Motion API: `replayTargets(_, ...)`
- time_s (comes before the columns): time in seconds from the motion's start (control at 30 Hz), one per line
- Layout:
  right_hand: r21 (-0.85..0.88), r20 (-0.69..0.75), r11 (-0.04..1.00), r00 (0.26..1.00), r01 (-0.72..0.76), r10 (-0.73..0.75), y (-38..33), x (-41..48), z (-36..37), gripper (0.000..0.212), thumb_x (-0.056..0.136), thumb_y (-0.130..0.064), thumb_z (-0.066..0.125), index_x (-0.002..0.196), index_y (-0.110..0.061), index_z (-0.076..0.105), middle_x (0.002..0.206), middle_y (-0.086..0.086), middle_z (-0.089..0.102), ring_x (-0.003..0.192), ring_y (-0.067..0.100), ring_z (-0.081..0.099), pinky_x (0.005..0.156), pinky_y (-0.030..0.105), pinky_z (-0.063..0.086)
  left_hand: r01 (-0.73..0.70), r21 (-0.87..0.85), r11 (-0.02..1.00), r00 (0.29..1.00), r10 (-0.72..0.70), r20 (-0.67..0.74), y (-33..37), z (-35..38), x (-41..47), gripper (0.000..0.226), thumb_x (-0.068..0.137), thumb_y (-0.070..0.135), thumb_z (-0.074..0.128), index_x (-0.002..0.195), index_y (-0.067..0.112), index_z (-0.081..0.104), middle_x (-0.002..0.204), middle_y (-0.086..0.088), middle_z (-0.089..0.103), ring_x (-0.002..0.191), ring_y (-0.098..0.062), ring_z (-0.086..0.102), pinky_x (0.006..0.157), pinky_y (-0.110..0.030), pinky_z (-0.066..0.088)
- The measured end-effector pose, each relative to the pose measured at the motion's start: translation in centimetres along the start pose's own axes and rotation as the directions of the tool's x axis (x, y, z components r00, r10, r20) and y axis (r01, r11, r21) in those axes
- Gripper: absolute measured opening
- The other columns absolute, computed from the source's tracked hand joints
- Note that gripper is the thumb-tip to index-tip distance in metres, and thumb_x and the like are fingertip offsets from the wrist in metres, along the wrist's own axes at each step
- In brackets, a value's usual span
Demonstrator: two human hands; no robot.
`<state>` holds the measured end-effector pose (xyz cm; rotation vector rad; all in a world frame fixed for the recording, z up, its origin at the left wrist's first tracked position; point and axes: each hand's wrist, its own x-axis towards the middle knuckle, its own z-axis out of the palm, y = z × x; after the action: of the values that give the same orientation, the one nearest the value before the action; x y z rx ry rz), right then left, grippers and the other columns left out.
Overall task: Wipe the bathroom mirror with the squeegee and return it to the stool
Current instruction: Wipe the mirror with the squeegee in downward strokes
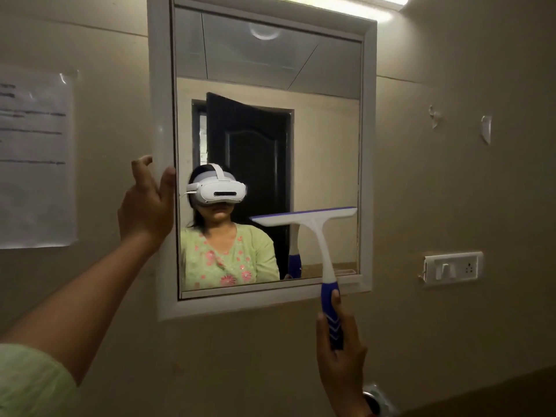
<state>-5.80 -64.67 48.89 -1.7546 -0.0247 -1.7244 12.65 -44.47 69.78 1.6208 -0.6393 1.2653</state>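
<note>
**Squeegee** (319, 236): white head and neck, blue handle. It is held in your right hand (340, 365), with the fingers wrapped round the handle just below the mirror's lower frame. The blade sits nearly level across the lower right of the glass. It seems to touch the glass, though contact cannot be confirmed.

**Mirror** (328, 139): white-framed and hung on the wall. Your left hand (147, 206) grips its left frame edge, thumb on the front and fingers curled round the outer side, apparently to steady it.

**Stool:** not in view.

**Also present:** a paper notice (36, 158) on the wall to the left and a switch plate (451, 269) to the right.

**Step in hand:** wiping, judged to be a stroke low on the right-hand strip.

**Next move calls for:** even pressure along the whole blade, a straight pull to the bottom frame, then a lift clear and an overlapping pass further left. Return the squeegee to the stool only once the glass is covered.
</note>
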Motion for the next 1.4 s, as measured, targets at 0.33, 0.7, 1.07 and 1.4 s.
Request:
replayTargets(0.33, 0.019, 0.019, 0.998, 0.998, 0.059, -0.059, 0.7, 0.9, -0.3, 0.049, 0.087, -0.040, 0.050, 0.133, -0.050, 0.036, 0.093, -0.006, 0.063, 0.065, -0.002, 0.061, 0.055, 0.008, 0.049, 0.016, 0.111, 0.994, 1.000, -0.017, 0.014, 0.0, 0.0, 0.1, 0.060, 0.092, 0.052, 0.026, 0.110, -0.002, 0.044, 0.097, -0.037, 0.057, 0.086, -0.052, 0.054, 0.062, -0.041, 0.034)
replayTargets(0.7, 0.091, -0.077, 0.996, 0.997, 0.020, -0.013, -1.5, 2.0, 1.3, 0.047, 0.088, -0.027, 0.052, 0.130, -0.044, 0.042, 0.097, -0.029, 0.060, 0.066, -0.007, 0.059, 0.053, 0.003, 0.046, 0.026, 0.082, 0.996, 0.999, -0.028, 0.023, 0.1, 0.1, 0.2, 0.051, 0.096, 0.046, 0.029, 0.103, -0.001, 0.046, 0.098, -0.035, 0.057, 0.087, -0.050, 0.054, 0.062, -0.040, 0.032)
replayTargets(1.07, 0.001, -0.108, 0.997, 0.991, -0.075, 0.074, 0.1, -5.4, 2.5, 0.044, 0.090, -0.050, 0.048, 0.133, -0.041, 0.042, 0.080, -0.014, 0.058, 0.058, -0.003, 0.054, 0.053, 0.001, 0.041, 0.060, 0.081, 0.995, 0.998, -0.063, 0.025, -0.6, 0.4, 0.3, 0.058, 0.094, 0.051, 0.028, 0.116, 0.001, 0.044, 0.106, -0.031, 0.058, 0.094, -0.048, 0.054, 0.066, -0.042, 0.036)
replayTargets(1.4, -0.014, -0.107, 0.996, 0.990, -0.093, 0.091, 0.2, -5.2, 2.2, 0.050, 0.087, -0.026, 0.050, 0.134, -0.038, 0.037, 0.085, -0.008, 0.058, 0.062, 0.000, 0.054, 0.052, 0.005, 0.044, 0.075, 0.057, 0.996, 0.995, -0.079, 0.062, 0.1, 0.1, 0.1, 0.060, 0.095, 0.051, 0.027, 0.131, 0.004, 0.038, 0.123, -0.025, 0.054, 0.110, -0.042, 0.051, 0.084, -0.044, 0.041)
